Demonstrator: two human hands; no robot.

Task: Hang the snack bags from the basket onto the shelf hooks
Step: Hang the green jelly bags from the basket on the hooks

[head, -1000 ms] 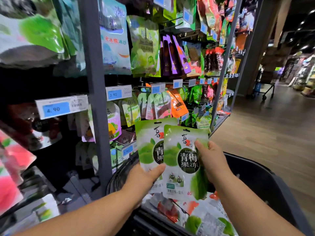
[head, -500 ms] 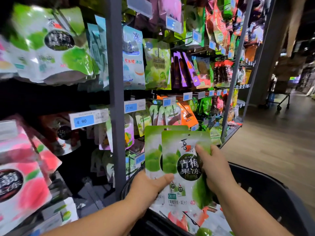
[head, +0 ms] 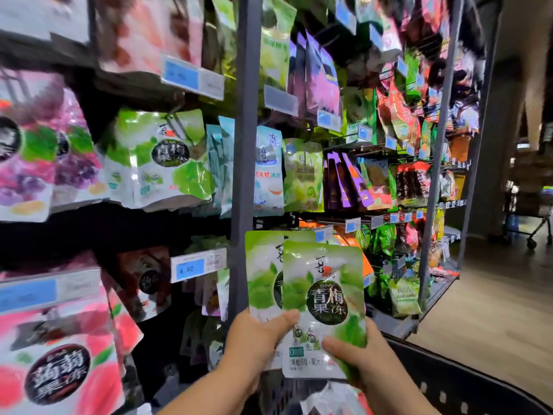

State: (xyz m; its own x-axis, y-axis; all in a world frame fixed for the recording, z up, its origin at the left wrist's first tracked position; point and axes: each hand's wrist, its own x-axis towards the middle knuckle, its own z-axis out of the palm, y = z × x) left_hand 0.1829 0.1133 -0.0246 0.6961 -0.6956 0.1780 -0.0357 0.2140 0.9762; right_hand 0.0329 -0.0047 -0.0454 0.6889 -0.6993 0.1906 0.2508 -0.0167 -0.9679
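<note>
Two green plum jelly bags overlap upright in front of me. The front bag (head: 324,298) is held at its lower right by my right hand (head: 356,354), thumb on its face. My left hand (head: 257,339) grips the rear bag (head: 263,274) at its bottom, thumb across the front. The same green bags (head: 158,160) hang on a shelf hook at upper left. The black basket (head: 449,384) sits below my hands, with more bags (head: 332,399) inside.
A grey shelf upright (head: 245,145) stands just behind the held bags. Hanging snack packs and blue price tags (head: 191,268) fill both shelf bays. Pink peach jelly bags (head: 59,363) hang at lower left. Wooden aisle floor (head: 493,310) and a trolley (head: 529,229) lie to the right.
My view has tilted up and left, bringing the hanging green bags into sight. My right hand slid from the front bag's right edge down to its lower corner. Both bags stay held.
</note>
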